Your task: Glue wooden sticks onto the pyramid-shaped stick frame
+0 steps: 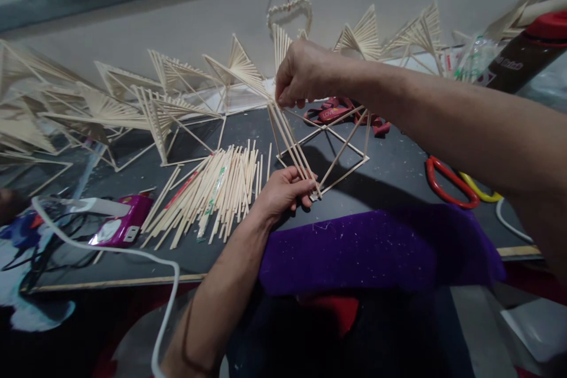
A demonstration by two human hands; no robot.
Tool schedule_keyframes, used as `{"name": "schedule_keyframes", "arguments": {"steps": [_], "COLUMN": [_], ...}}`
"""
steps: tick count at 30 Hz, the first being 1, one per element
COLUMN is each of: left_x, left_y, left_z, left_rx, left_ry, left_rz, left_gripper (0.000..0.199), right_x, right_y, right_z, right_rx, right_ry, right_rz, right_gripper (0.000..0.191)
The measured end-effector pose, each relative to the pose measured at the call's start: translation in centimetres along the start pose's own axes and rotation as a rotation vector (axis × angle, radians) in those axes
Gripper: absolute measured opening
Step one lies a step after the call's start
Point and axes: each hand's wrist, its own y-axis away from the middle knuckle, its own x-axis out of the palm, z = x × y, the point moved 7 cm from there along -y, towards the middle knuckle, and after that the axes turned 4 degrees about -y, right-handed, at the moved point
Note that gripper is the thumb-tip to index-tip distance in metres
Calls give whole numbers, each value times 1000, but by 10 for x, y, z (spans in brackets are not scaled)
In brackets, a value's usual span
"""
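Note:
A small frame of thin wooden sticks [336, 160] stands on the dark table, with several sticks side by side along its left edge. My left hand [290, 189] is closed around the lower ends of these sticks at the near corner, thumb on top. Up at their far ends, my right hand [301, 74] is closed in a pinch on a wooden stick; its fingertips partly hide the top corner. Just left of the frame lies a pile of loose wooden sticks [234, 183], with some green-and-white wrapper on it.
Several fan-shaped stick models [241, 68] line the wall. A magenta box [121, 221] with a white cable sits left. Purple cloth [354, 251] covers the front edge. Right are red-handled scissors [449, 183] and a dark bottle [522, 56]; a red strap [336, 112] lies behind the frame.

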Motion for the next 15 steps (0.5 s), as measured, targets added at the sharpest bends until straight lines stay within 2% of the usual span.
{"name": "schedule_keyframes", "arguments": {"steps": [3, 6, 15], "left_x": [0, 0, 0], "left_y": [0, 0, 0], "left_z": [-1, -2, -4], "left_rx": [5, 10, 6], "left_ry": [2, -2, -13], "left_rz": [-9, -13, -20], "left_gripper": [20, 20, 19], "right_x": [-1, 0, 10], "right_y": [4, 5, -4], "right_z": [7, 6, -18], "right_rx": [-28, -16, 121], "right_ry": [79, 51, -64], "right_rz": [-37, -22, 111], "right_gripper": [24, 22, 20]}}
